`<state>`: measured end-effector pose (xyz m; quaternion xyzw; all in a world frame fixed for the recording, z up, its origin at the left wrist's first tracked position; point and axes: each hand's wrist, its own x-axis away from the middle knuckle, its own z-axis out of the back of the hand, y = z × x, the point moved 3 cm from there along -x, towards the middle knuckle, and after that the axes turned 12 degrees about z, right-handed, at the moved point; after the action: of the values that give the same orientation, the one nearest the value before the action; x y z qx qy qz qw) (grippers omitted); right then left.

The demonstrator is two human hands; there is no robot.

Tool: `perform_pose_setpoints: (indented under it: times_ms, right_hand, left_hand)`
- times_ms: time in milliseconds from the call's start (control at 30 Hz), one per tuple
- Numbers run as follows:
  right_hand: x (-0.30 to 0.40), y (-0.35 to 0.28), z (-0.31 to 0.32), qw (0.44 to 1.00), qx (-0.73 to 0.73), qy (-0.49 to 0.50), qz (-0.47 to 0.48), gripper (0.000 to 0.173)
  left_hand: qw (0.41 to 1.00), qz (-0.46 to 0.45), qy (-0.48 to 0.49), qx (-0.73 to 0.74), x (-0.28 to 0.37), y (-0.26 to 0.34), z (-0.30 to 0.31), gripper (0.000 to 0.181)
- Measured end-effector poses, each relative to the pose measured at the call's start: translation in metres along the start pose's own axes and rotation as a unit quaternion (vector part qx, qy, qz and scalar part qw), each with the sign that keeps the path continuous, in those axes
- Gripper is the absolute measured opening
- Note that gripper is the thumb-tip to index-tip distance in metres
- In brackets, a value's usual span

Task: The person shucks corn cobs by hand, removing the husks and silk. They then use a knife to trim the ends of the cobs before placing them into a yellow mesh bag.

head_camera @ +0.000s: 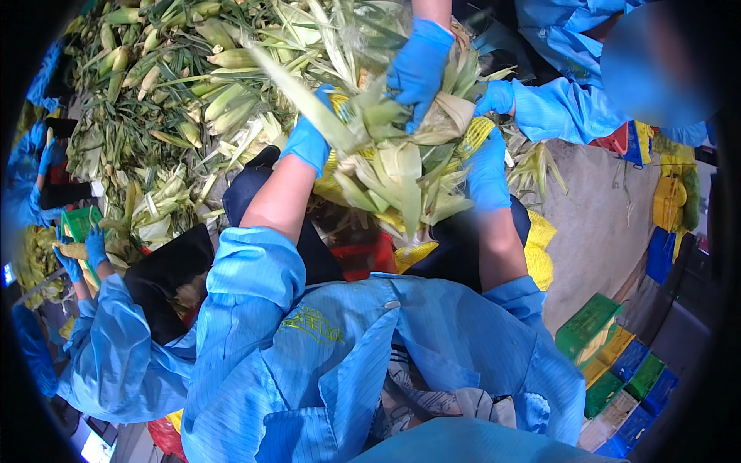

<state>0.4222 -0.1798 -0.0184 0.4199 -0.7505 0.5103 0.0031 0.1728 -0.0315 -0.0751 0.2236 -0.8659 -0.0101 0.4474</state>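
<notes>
My left hand [310,136] and my right hand [489,171], both in blue gloves, grip opposite sides of a yellow mesh bag [331,184] in front of my knees. Green and pale corn husks [399,168] fill its mouth and spill over the near edge, hiding much of the bag. From above, a co-worker's blue-gloved hand [419,69] presses into the husks between my hands. Another gloved hand [495,99] reaches in at the right, close to the mesh by my right hand. The fingertips of both my hands are partly hidden.
A large heap of unhusked corn [173,75] spreads at the upper left. A red crate [367,254] stands below the bag. Another person at left holds a corn cob [72,250]. Yellow mesh sacks [538,249] lie by my right leg, and colored crates [590,327] line the right.
</notes>
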Motion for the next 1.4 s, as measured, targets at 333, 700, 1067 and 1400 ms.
perform_pose_setpoints:
  times_ms: [333, 700, 1067, 1400]
  right_hand:
    - [-0.009, -0.036, 0.038, 0.999, 0.003, -0.038, 0.024, 0.033]
    - [0.028, -0.063, -0.024, 0.996, 0.072, -0.049, 0.001, 0.036]
    - [-0.007, -0.048, 0.009, 0.944, 0.274, -0.152, 0.105, 0.029]
    - [-0.01, -0.036, -0.002, 0.946, 0.192, -0.194, 0.173, 0.027]
  left_hand:
    - [0.975, 0.197, -0.08, 0.06, -0.001, 0.007, -0.02, 0.039]
    - [0.998, 0.059, 0.018, 0.011, -0.023, 0.014, 0.015, 0.021]
    - [0.998, 0.002, 0.012, 0.064, 0.029, 0.026, -0.016, 0.016]
    - [0.999, 0.004, -0.012, 0.046, 0.049, 0.028, -0.017, 0.009]
